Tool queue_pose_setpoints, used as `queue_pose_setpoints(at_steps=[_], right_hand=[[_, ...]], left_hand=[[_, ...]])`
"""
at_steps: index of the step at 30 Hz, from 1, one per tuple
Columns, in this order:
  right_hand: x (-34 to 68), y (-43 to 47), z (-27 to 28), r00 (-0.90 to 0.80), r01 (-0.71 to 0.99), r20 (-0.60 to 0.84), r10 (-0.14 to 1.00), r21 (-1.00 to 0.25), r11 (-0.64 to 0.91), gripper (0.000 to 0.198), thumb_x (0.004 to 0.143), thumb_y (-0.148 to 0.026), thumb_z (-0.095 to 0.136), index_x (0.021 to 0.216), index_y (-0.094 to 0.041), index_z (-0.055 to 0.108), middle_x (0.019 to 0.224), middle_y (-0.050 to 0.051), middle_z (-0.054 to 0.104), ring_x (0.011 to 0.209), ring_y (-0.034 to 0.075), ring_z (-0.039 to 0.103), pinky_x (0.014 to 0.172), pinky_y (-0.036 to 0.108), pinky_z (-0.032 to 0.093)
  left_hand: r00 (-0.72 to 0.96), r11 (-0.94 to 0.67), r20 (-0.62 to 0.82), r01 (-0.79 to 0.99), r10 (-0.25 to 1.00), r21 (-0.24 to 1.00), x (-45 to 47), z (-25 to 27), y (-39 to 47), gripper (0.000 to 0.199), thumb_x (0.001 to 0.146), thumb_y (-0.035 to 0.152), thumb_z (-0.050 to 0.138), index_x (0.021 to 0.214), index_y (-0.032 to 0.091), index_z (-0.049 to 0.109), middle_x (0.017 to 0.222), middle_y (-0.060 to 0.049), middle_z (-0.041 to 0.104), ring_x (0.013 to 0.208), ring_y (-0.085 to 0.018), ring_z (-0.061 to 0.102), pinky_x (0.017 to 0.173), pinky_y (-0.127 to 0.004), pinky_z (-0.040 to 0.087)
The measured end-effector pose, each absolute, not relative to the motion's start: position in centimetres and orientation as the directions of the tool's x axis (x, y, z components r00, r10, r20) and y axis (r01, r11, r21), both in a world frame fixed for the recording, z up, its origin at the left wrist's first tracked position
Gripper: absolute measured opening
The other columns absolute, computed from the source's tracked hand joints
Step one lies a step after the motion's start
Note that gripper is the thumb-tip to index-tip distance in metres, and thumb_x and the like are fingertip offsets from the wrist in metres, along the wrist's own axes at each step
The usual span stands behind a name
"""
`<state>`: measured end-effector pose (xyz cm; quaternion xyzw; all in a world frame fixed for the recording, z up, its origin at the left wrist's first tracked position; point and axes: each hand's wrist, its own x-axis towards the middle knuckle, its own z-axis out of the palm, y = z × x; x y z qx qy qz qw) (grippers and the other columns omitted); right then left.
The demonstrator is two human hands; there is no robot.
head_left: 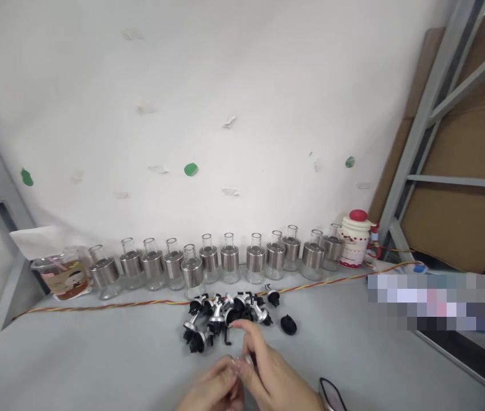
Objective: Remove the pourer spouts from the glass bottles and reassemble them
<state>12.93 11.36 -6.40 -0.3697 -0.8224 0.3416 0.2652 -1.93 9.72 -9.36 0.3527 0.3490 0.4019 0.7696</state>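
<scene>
1. Left hand [213,386] comes in low, fingers curled, tips meeting those of its partner; whether anything sits in that pinch, I cannot tell.
2. Right hand [274,374] leans in from the other side, thumb down at the meeting point, index finger raised and bent toward the heap. Its grasp is hidden too, so no verdict on what it holds.
3. Just beyond the fingers, mid-table, lies the heap of black-and-silver pourer tops [216,323], jumbled at all angles, some tipped on their sides. That raised fingertip overlaps the heap's near edge in this view; contact is unclear.
4. Out to the right, apart from the pile, a round black cap [288,325] rests on the grey table [96,354].
5. Behind it all, what a line-up: glass bottles [229,258] with metal sleeves, standing upright in an uneven row, open necks up.
6. A twisted red-and-yellow wire [131,305] runs across the table, passing between bottles and heap on the left.
7. At the row's right end stands a white jar [355,242] with a red lid; at the left end, a clear tub [62,277].
</scene>
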Motion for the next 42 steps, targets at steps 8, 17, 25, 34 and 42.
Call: queue_pose_setpoints(at_steps=[8, 17, 25, 34, 42], right_hand=[[12.2, 11.0, -6.8, -0.614, 0.468, 0.197, 0.764, -0.689, 0.553, 0.033, 0.087, -0.04, 0.033, 0.103, -0.018, 0.05, 0.098, 0.009, 0.056, 0.087, 0.02, 0.053, 0.076, 0.028, 0.042], [12.1, 11.0, -6.8, -0.617, 0.486, 0.18, 0.766, -0.678, 0.552, 0.032, 0.087, -0.038, 0.032, 0.101, -0.017, 0.051, 0.095, 0.01, 0.06, 0.087, 0.021, 0.054, 0.076, 0.028, 0.04], [11.9, 11.6, -6.8, -0.475, 0.313, 0.065, 0.878, -0.92, 0.238, 0.036, 0.082, -0.052, 0.036, 0.072, -0.018, 0.045, 0.059, -0.005, 0.043, 0.057, 0.011, 0.043, 0.054, 0.02, 0.035], [11.3, 12.9, -7.8, -0.448, -0.012, -0.054, 0.893, -0.998, -0.066, 0.044, 0.069, -0.063, 0.047, 0.066, -0.019, 0.043, 0.052, -0.008, 0.036, 0.041, 0.006, 0.037, 0.037, 0.017, 0.032], [11.2, 12.7, -7.2, -0.555, -0.166, -0.208, 0.805, -0.921, -0.353, 0.041, 0.068, -0.057, 0.055, 0.069, -0.016, 0.05, 0.05, -0.007, 0.048, 0.029, 0.0, 0.023, 0.037, 0.019, 0.033]], left_hand=[[0.331, 0.374, -0.279, -0.271, 0.902, 0.887, -1.4, -11.4, 9.6, 0.049, 0.052, 0.06, 0.065, 0.061, 0.02, 0.038, 0.044, 0.01, 0.032, 0.038, -0.003, 0.026, 0.042, -0.019, 0.015], [0.202, 0.183, -0.181, 0.009, 0.963, 0.983, -1.9, -9.4, 9.0, 0.048, 0.061, 0.065, 0.054, 0.062, 0.018, 0.045, 0.049, 0.008, 0.036, 0.045, -0.006, 0.034, 0.045, -0.018, 0.026], [0.178, -0.155, 0.109, 0.27, 0.978, 0.95, -2.7, -8.2, 9.2, 0.038, 0.077, 0.055, 0.041, 0.071, 0.018, 0.046, 0.051, 0.005, 0.043, 0.044, -0.008, 0.04, 0.044, -0.018, 0.032], [0.198, -0.258, 0.21, 0.264, 0.958, 0.929, -3.2, -8.2, 9.2, 0.029, 0.078, 0.045, 0.048, 0.087, 0.018, 0.052, 0.065, 0.001, 0.051, 0.055, -0.011, 0.049, 0.05, -0.019, 0.038], [0.206, -0.337, 0.267, 0.581, 0.941, 0.741, -3.6, -8.1, 9.4, 0.016, 0.079, 0.033, 0.049, 0.071, 0.02, 0.05, 0.065, -0.001, 0.055, 0.06, -0.015, 0.051, 0.056, -0.021, 0.038]])
